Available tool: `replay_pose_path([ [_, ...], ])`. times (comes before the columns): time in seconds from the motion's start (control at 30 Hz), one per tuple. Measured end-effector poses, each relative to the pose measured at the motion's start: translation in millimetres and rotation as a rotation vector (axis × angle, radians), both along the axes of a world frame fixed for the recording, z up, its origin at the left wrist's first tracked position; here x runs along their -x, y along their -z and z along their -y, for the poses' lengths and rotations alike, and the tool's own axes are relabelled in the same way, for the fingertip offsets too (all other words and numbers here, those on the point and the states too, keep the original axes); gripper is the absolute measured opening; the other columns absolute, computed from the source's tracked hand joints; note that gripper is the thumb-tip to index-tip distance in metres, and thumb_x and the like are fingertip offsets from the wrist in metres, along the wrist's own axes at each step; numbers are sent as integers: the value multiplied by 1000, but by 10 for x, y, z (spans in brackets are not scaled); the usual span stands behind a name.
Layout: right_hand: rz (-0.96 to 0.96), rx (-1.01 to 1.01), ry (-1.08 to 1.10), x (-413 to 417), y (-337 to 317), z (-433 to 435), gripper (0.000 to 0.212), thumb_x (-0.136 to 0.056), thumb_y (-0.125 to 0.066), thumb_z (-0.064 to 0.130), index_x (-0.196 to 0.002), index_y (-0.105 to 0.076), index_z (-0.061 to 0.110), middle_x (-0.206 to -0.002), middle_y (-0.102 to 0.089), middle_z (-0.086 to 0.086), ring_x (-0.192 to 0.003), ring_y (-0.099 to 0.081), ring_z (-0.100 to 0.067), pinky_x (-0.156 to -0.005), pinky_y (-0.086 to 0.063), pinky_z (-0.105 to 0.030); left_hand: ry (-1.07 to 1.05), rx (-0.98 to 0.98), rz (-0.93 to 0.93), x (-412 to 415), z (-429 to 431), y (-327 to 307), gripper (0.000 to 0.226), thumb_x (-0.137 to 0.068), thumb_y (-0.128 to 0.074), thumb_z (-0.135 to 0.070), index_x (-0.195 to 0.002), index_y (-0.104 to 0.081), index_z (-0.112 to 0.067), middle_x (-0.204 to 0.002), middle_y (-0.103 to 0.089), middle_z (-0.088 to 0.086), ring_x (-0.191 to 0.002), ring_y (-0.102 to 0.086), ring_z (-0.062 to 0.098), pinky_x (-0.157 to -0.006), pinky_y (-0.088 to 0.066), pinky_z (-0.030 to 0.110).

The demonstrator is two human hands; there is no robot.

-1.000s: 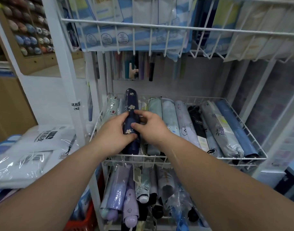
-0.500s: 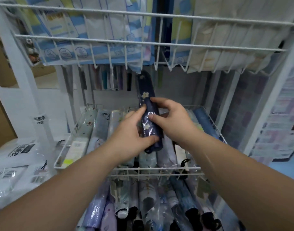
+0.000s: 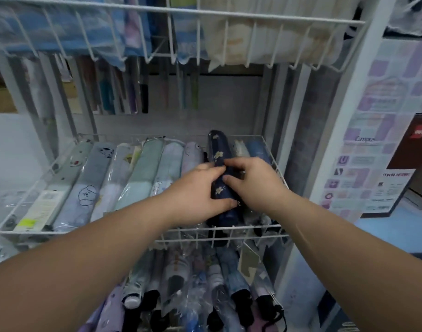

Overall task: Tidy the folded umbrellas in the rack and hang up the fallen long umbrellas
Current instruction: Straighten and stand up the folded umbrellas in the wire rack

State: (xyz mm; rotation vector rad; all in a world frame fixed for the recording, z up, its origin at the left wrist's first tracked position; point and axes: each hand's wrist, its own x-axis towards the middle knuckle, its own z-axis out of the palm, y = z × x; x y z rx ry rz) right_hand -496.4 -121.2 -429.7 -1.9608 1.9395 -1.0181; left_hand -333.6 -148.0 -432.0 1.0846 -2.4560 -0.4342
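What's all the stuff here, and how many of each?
middle basket: one, white wire, centre
top basket: one, white wire, above
navy umbrella: one, dark blue with pale flowers, at middle basket's right part
pastel umbrellas: about eight, green, grey, lilac, blue, side by side in middle basket
packets: several, blue and cream, in top basket
lower umbrellas: several, lilac, white, blue, bottom
long hanging umbrellas: several, mixed colours, blurred, behind
poster: one, purple, right
left hand: one, gripping navy umbrella
right hand: one, gripping navy umbrella
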Motion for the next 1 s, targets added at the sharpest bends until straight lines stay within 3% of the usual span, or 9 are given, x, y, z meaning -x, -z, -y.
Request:
replay_pose_path([
  [0.1, -133, -4, -14, -12, 18, 1, 41, -92, -68, 26, -133, -64, 22, -129, -68, 0, -121, -60, -18, -101, -45, -26, -14, 49, 135, 6, -10, -10, 74, -86, -70, -51, -147, -46, -17, -148, -47, 1, -136, -43, 16, -111, -32, 24],
  [0.23, -467, -21, -11, -43, 13, -58, 31, -89, -65, 41, -117, -69, 31, -110, -72, 1, -114, -55, -27, -94, -48, -37, -22, 110, 288, -17, 37, 22, 59, -83, -64, -62, -129, -58, -27, -127, -56, -4, -122, -52, 19, -105, -41, 41],
  [0.3, -599, -16, 72, -4, 2, -64, 41, -89, -61, 54, -126, -63, 38, -128, -65, 3, -126, -44, -29, -101, -40, -40, -47, 145, 319, -32, 60, 29, 60, -85, -60, -65, -133, -57, -31, -131, -54, -6, -126, -47, 21, -106, -39, 44],
  [0.4, -458, -172, 96, 66, 38, -34, 65, -89, -53, 67, -149, -33, 52, -166, -18, 7, -152, -8, -31, -119, -15, -51, -156, 208, 342, -56, 101, -34, 61, -86, -55, -68, -141, -50, -41, -145, -47, -5, -134, -36, 27, -111, -33, 46],
  [0.5, -463, -296, 42, 50, 129, 56, 70, -95, -40, 67, -155, -9, 51, -169, 6, 7, -155, 7, -28, -122, 2, -58, -238, 120, 443, -112, 187, -47, 81, -83, -51, -76, -153, -21, -50, -167, -15, 5, -151, -14, 34, -119, -20, 52],
  [0.6, -525, -318, 34, -11, 162, 109, 68, -97, -32, 67, -156, -1, 50, -168, 10, 7, -155, 11, -27, -120, 7, -61, -176, 2, 537, -212, 247, -32, 94, -80, -48, -82, -156, -3, -50, -169, 10, 7, -155, 6, 32, -124, -5, 52],
  [0.8, -539, -347, 44, -52, 171, 159, 66, -99, -30, 65, -156, -1, 49, -168, 8, 14, -154, 13, -25, -119, 9, -61, -65, -52, 587, -421, 361, -71, 91, -79, -48, -82, -153, -4, -55, -167, 20, -2, -154, 18, 21, -123, 4, 56],
  [1.0, -540, -340, 68, -68, 170, 162, 65, -98, -32, 66, -156, -4, 50, -167, 7, 15, -154, 13, -25, -120, 8, -60, -66, -1, 608, -404, 357, 26, 92, -80, -41, -85, -155, 1, -52, -165, 25, -1, -152, 23, 23, -121, 7, 60],
])
